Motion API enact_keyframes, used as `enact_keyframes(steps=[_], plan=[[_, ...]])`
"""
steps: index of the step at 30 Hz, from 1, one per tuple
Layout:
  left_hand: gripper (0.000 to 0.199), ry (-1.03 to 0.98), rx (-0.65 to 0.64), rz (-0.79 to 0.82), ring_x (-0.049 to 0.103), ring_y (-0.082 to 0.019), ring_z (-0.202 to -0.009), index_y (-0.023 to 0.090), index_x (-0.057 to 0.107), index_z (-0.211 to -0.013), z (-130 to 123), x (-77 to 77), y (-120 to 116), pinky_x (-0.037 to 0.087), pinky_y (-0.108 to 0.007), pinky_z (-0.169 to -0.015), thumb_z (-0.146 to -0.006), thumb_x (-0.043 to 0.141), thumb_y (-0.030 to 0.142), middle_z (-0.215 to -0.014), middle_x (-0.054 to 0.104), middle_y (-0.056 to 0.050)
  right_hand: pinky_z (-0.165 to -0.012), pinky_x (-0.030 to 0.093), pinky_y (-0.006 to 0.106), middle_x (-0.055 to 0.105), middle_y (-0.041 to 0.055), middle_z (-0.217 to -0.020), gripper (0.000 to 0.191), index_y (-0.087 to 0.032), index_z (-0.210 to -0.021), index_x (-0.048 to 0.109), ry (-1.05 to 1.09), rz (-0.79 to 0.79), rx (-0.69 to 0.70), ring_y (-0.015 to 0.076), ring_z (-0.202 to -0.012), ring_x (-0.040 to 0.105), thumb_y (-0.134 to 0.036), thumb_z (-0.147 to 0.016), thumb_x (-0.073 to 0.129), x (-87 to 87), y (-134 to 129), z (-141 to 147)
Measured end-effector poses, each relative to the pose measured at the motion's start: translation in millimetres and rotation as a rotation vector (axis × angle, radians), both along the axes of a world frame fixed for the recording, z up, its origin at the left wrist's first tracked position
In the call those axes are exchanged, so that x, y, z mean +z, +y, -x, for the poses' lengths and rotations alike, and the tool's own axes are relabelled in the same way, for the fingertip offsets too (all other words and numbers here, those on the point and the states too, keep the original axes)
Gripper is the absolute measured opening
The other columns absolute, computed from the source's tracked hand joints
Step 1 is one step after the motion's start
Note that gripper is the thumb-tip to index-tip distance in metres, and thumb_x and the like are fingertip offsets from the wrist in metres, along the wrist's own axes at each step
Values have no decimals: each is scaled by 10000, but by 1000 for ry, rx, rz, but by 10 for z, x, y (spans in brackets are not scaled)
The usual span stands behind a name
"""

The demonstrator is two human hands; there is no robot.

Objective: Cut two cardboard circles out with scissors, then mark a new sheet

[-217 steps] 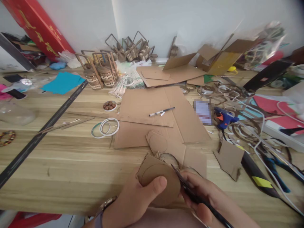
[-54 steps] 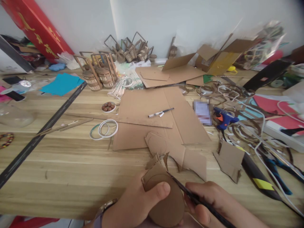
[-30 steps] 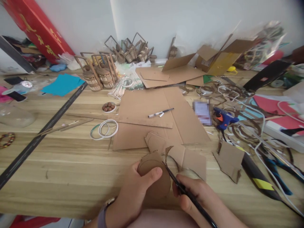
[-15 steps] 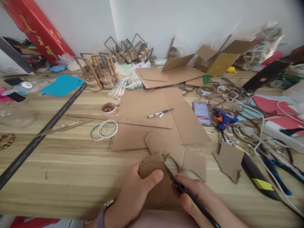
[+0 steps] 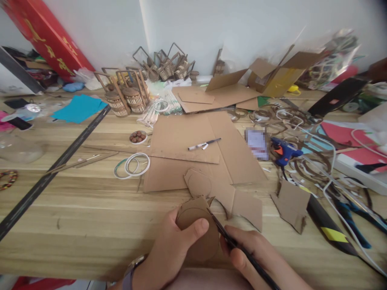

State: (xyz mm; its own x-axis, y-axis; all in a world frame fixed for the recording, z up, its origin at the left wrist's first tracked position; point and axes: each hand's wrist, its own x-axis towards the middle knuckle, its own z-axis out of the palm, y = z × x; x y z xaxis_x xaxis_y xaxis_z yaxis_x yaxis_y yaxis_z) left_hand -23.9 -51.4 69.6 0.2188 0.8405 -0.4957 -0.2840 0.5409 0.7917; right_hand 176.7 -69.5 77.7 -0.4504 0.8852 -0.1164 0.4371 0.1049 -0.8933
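My left hand (image 5: 178,237) grips a piece of brown cardboard (image 5: 196,213) with a curved line drawn on it, the thumb pressed across its face. Closed round a long, slim black cutting tool (image 5: 254,262), my right hand (image 5: 256,245) holds its narrow front end against the cardboard's right edge. Whether this tool is a knife or scissors I cannot tell. A thin curled strip stands up at the top edge of the piece. Just beyond lies a cardboard offcut (image 5: 223,193) with a drawn circle and curved cutouts.
Large cardboard sheets (image 5: 187,129) bear a pen (image 5: 204,144). White tape rings (image 5: 137,164) and a bowl of brown balls (image 5: 138,137) sit left. Rightward are a blue glue gun (image 5: 286,151), pliers (image 5: 347,217) and cables. Small woven baskets (image 5: 133,96) stand behind.
The cardboard piece and both hands have shifted very slightly downward. The grips and the tool's place at the right edge look the same.
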Motion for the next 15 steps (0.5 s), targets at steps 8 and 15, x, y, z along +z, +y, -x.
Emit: enact_keyframes(steps=[8,15], plan=[[526,97,5,26,741,-315,-948,155,716,-1033,6,17,-9,579,-368,-792,-645,852,483,-988,806,-98,-559,461,265,630,45,-682,599,-204,-825,674,12,-12,-8,195,-610,563,-693,-972,360,2,-6,9],[525,78,-12,1,732,-328,-989,154,721,-1045,6,20,-8,578,-382,-820,-658,844,487,-1021,799,-112,-580,464,269,623,45,-692,552,-201,-833,675,7,11,-7,200,-637,565,-658,-978,402,23,-9,-9]])
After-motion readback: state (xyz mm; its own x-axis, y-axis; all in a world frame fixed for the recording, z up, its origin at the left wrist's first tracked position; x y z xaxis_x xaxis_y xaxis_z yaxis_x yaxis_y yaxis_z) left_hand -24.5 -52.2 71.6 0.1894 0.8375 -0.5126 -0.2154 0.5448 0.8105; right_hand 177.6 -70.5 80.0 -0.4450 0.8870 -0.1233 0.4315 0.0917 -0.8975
